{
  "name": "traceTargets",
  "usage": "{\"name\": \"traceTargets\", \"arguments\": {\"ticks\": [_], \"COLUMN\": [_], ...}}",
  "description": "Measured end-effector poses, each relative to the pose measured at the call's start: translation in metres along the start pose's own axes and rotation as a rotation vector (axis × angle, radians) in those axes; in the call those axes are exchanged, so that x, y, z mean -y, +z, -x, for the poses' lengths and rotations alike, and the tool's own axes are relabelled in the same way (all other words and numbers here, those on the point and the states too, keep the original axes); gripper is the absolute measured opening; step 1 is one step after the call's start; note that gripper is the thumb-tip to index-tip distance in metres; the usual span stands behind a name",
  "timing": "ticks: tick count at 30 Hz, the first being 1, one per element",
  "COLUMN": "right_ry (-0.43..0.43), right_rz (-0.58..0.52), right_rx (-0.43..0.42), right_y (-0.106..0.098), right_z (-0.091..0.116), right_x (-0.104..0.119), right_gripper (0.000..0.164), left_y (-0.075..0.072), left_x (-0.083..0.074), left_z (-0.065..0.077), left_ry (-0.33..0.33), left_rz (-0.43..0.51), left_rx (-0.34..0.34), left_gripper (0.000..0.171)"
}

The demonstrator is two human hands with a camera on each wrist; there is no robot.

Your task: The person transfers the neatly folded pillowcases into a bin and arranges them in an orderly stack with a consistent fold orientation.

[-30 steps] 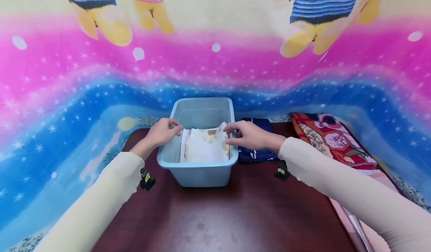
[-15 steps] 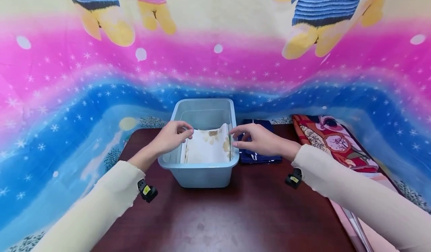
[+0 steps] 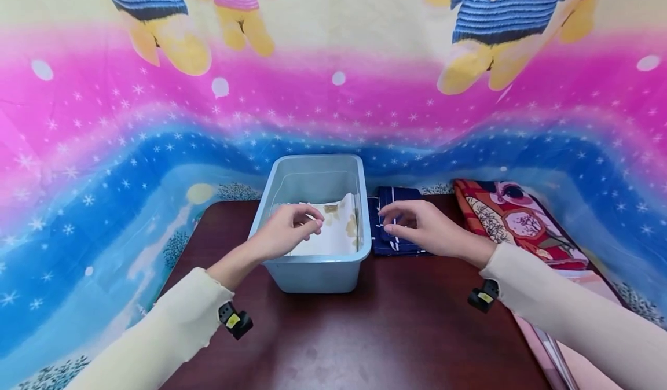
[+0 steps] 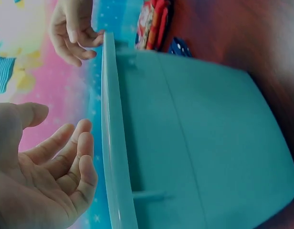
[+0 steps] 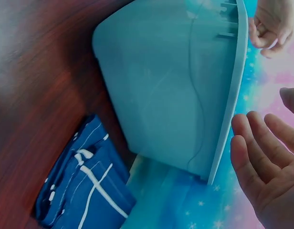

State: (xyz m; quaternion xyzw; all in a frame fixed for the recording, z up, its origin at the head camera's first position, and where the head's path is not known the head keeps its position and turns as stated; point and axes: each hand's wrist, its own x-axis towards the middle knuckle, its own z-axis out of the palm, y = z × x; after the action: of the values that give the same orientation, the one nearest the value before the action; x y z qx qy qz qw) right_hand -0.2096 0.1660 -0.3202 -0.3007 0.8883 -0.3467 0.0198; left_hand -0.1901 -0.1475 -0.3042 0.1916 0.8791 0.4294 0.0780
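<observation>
- Tub (image 3: 315,278) of grey-blue plastic sits upright on the dark red-brown tabletop (image 3: 406,332), its far end near the printed backdrop (image 3: 333,98).
- White cloth (image 3: 339,241), with tan and brown markings, lies inside the tub; its far right corner rises close to the right wall, and part of it is hidden by the left hand.
- Left hand (image 3: 288,230) is above the near left part of the tub, in front of the white cloth. Its fingers are loosely bent, with a gap to the thumb, and hold nothing; the left wrist view shows them clear of the rim.
- Right hand (image 3: 424,226) is beyond the tub's right side, above the navy cloth (image 5: 87,176). Its fingers are gently curved, the thumb well apart, with nothing between them.
- The navy cloth, folded and crossed by white lines, lies on the tabletop just beside the tub.
- Farther right, a red patterned cloth (image 3: 521,219) lies folded near the tabletop's edge, with a pale pink cloth (image 3: 575,361) nearer the person, partly hidden by the right sleeve (image 3: 568,315).
</observation>
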Motion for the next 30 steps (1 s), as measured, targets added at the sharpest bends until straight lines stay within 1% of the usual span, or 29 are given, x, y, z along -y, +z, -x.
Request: {"name": "traceTargets", "arguments": {"ticks": [4,8,12,16,20,26,30], "right_ry": [0.017,0.024,0.033,0.040,0.050,0.056,0.083], "right_rz": [-0.013,-0.015,-0.011,-0.015,-0.021,-0.025,-0.017], "right_rx": [-0.005,-0.001,-0.001,-0.010,-0.022,-0.022,-0.022], "right_y": [-0.002,-0.004,-0.007,-0.011,-0.014,-0.014,-0.013], "right_z": [0.011,0.017,0.020,0.024,0.029,0.033,0.036], "right_x": [-0.004,-0.007,-0.010,-0.011,-0.014,-0.020,-0.027], "right_gripper": [0.030,0.030,0.031,0.032,0.031,0.031,0.031], "left_y": [0.013,0.027,0.038,0.045,0.052,0.063,0.069], "left_x": [-0.005,-0.010,-0.018,-0.025,-0.030,-0.034,-0.036], "left_z": [0.005,0.010,0.013,0.013,0.014,0.017,0.019], "left_ry": [0.037,0.041,0.024,0.035,0.060,0.031,0.021], "left_rz": [0.037,0.079,0.098,0.102,0.098,0.120,0.119], "left_rx": [0.004,0.020,0.023,0.025,0.051,0.099,0.135], "left_gripper": [0.022,0.024,0.026,0.029,0.032,0.032,0.032]}}
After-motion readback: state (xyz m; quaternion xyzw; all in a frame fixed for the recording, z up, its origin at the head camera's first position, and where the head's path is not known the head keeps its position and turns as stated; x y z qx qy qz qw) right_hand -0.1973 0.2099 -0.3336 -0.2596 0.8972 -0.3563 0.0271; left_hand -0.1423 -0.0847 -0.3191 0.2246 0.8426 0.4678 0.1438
